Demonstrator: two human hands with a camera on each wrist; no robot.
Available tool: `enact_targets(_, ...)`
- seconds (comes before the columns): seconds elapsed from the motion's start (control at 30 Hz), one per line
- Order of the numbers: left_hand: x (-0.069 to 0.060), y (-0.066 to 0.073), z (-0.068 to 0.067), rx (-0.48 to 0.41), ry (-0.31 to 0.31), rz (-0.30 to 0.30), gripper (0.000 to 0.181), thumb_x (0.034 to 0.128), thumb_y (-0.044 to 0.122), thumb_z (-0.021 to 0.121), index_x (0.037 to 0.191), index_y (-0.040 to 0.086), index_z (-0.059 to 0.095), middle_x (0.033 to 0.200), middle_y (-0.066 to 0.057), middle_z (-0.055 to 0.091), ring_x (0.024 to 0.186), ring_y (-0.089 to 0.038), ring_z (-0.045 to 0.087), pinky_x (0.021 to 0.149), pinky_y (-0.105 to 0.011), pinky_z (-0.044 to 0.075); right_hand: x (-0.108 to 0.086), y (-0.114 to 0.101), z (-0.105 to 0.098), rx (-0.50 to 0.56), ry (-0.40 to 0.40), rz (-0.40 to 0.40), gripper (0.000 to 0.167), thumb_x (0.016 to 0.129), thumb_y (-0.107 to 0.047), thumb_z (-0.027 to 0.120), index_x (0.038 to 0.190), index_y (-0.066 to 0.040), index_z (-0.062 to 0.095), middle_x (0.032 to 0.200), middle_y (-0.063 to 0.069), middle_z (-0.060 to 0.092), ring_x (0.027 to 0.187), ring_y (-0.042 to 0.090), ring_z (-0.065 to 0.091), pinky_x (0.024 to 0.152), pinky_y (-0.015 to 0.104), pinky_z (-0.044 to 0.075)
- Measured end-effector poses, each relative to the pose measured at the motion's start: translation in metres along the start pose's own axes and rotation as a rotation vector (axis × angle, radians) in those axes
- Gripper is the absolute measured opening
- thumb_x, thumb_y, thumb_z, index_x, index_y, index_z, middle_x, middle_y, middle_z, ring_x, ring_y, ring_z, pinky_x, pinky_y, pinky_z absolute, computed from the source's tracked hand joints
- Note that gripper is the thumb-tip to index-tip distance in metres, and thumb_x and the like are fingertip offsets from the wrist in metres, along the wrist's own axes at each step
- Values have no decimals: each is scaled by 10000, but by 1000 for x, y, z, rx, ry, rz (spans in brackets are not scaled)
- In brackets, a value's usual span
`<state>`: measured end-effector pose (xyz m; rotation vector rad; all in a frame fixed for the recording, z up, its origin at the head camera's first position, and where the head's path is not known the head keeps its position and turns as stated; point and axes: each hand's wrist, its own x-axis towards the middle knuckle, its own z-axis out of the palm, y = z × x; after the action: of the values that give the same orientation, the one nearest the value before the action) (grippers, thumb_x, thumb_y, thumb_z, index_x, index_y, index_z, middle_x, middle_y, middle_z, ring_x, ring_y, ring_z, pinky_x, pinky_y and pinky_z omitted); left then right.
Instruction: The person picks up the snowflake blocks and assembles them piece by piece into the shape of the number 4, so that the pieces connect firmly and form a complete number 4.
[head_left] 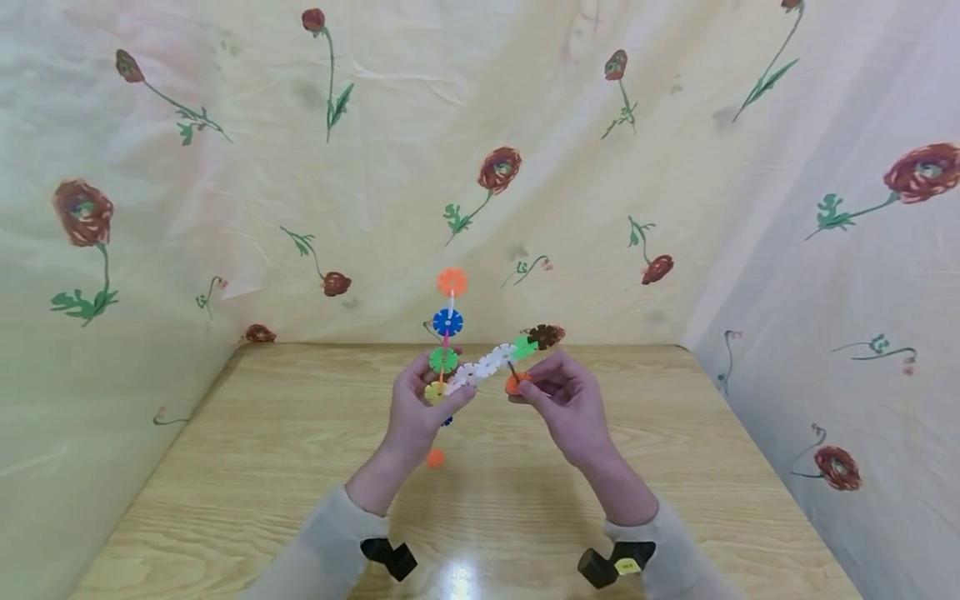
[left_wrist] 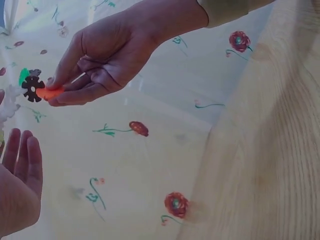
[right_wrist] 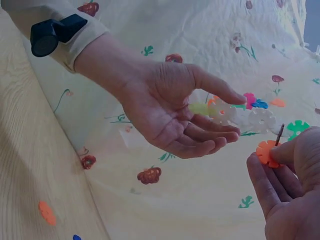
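A chain of notched plastic snowflake discs is in my left hand [head_left: 417,408], which grips it near a yellow disc [head_left: 435,392]. One arm rises through a green disc [head_left: 443,360] and a blue disc [head_left: 447,322] to an orange disc [head_left: 452,282]. Another arm slants right through white discs [head_left: 487,362] and a green disc [head_left: 525,347] to a brown disc [head_left: 547,336]. My right hand [head_left: 576,408] pinches a separate orange disc [right_wrist: 268,153] between thumb and fingers; a dark disc [left_wrist: 33,89] stands crosswise in it, close to the white discs.
On the wooden table [head_left: 300,483] lie a loose orange disc [right_wrist: 47,212] and a blue disc [right_wrist: 76,237]. Flower-print cloth [head_left: 405,167] hangs behind the table and along both sides. Small black cameras [head_left: 390,558] are strapped to both wrists.
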<state>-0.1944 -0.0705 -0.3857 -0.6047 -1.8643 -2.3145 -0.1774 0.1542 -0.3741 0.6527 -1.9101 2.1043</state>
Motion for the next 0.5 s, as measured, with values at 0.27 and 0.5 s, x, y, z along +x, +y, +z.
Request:
enact_targets(0.27, -4, -7, 1, -188, -64, -18, 542, 888, 36, 838, 1353, -88, 588, 1131, 63, 734, 983, -95, 766, 898, -294, 644, -3, 1, 5, 73, 0, 36, 222, 987, 99, 660, 1036, -117, 639, 981, -49, 773, 907, 99, 791, 839, 324, 663)
enact_targets(0.5, -2, -3, 3, -158, 22, -16, 310, 926, 35, 808, 1220, -20, 724, 1011, 69, 797, 876, -90, 767, 873, -260, 643, -3, 7, 9, 107, -9, 56, 250, 969, 113, 673, 1053, -121, 656, 962, -54, 766, 913, 91, 783, 832, 330, 663)
